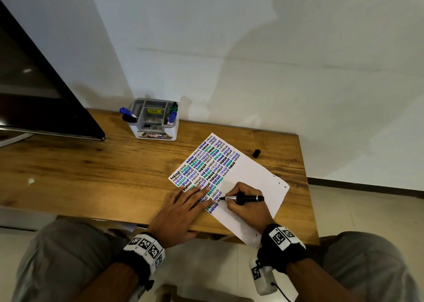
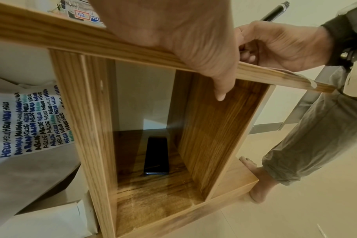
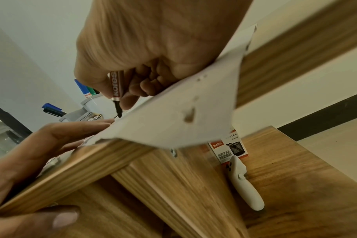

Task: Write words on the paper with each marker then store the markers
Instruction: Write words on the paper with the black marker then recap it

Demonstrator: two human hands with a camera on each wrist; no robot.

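A white paper (image 1: 257, 180) filled with rows of HELLO in black, blue and green lies slanted on the wooden table (image 1: 91, 168). My right hand (image 1: 243, 200) grips a black marker (image 1: 246, 198), its tip touching the paper near the left edge; the same marker (image 3: 117, 90) shows in the right wrist view. My left hand (image 1: 183, 207) lies flat with straight fingers on the paper's left edge. The marker's black cap (image 1: 256, 153) lies on the table beyond the paper. A grey organizer (image 1: 153, 120) at the back holds blue, green and black markers.
A dark monitor (image 1: 41, 99) stands at the left. The white wall (image 1: 252, 49) runs behind the table. Under the tabletop a shelf holds a dark phone (image 2: 156, 156), a white controller (image 3: 245, 183) and a small box (image 3: 227, 148). My knees sit below the front edge.
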